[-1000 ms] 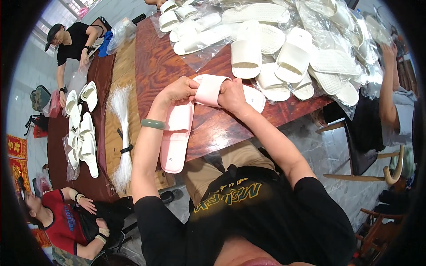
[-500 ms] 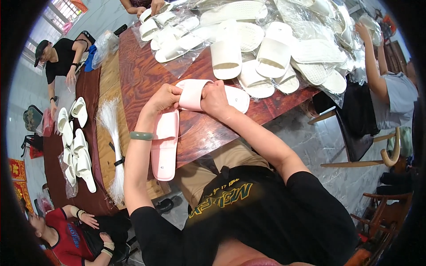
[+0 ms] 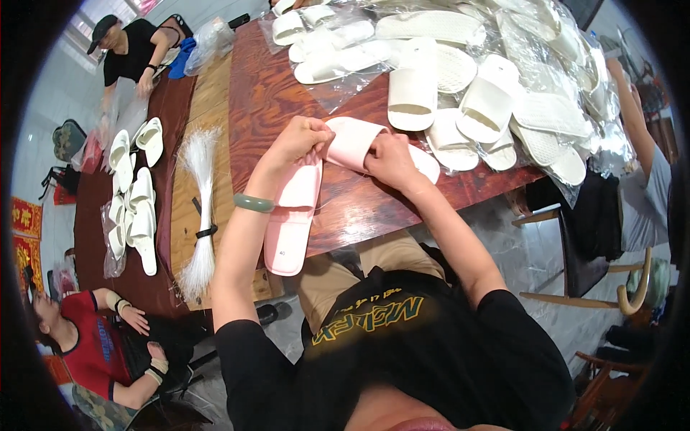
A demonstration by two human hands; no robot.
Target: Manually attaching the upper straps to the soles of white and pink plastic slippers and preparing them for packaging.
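A pale pink slide slipper (image 3: 356, 144) lies crosswise on the table in front of me. My right hand (image 3: 394, 159) is closed at the opening of its strap, fingers curled in under the edge. My left hand (image 3: 303, 139) is pinched at the slipper's other end, touching or very near its rim; whatever is between the fingertips is too small to make out. A second pink slipper (image 3: 287, 237) lies lengthwise below my left hand, sole down, partly covered by my wrist and its green bangle (image 3: 254, 203).
Many white slippers (image 3: 413, 90), several in clear plastic bags, are heaped at the far right. A tied bundle of white strands (image 3: 205, 215) lies left, with white slippers (image 3: 144, 215) on a brown cloth beyond. Co-workers are at left and right; a chair (image 3: 582, 237) stands right.
The view has shifted, so the table appears further right and lower. My left fingers have come slightly off the slipper's strap side; my right hand stays at the strap opening.
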